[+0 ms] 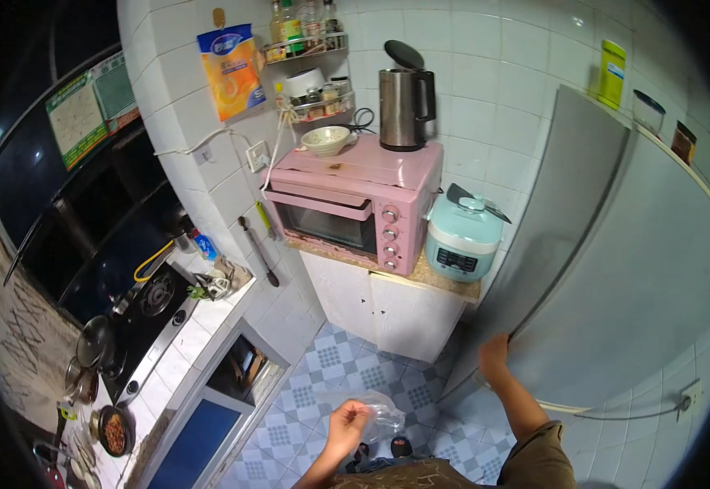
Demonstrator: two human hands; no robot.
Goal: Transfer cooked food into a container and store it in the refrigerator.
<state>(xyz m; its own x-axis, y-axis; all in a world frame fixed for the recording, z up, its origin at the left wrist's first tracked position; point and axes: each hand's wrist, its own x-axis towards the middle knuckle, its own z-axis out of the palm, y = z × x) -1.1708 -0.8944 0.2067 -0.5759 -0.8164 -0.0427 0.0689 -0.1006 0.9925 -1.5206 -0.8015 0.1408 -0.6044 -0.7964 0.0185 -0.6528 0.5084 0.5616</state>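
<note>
My left hand (pixel 348 422) is low in the middle of the view, its fingers pinching a clear, thin plastic bag (pixel 388 415). The bag hangs loose to the right of the fingers and looks see-through, with nothing plainly inside it. Off to the right, my right hand (pixel 493 354) is at the dark vertical seam of a tall grey refrigerator (pixel 611 275). Its fingers curl against the edge there, and the fingertips are partly hidden.
A pink toaster oven (pixel 330 211) and a mint-green electric cooker (pixel 465 241) stand on a white cabinet (pixel 355 305). A steel kettle (pixel 399 110) and bowl (pixel 326 141) top the oven. At left are a gas stove (pixel 158 296) and a pan of food (pixel 114 431).
</note>
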